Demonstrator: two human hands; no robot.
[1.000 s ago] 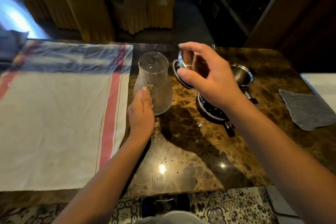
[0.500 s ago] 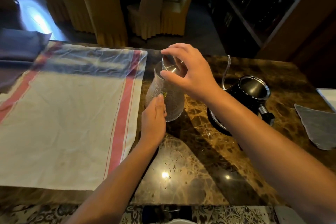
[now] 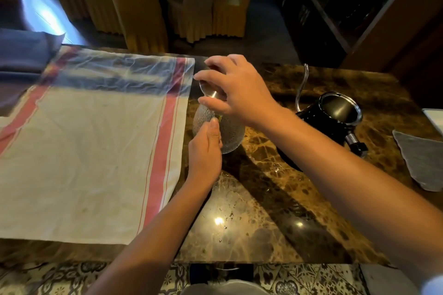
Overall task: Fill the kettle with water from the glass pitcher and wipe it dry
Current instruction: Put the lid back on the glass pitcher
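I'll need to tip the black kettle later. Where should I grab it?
Take the black gooseneck kettle by its stubby side handle, coming from its right. The handle juts out right and toward you, opposite the thin spout, and the open mouth offers no grip.

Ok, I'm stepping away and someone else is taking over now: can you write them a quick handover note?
Left hand grips the glass pitcher, upright on the marble counter.
Right hand holds a metal lid at the pitcher's mouth.
Kettle stands open to the right, grey cloth beyond it.
Done: kettle lid off, apparently.
Left: pour water into the kettle, wipe it dry. Water level in either is hard to tell.
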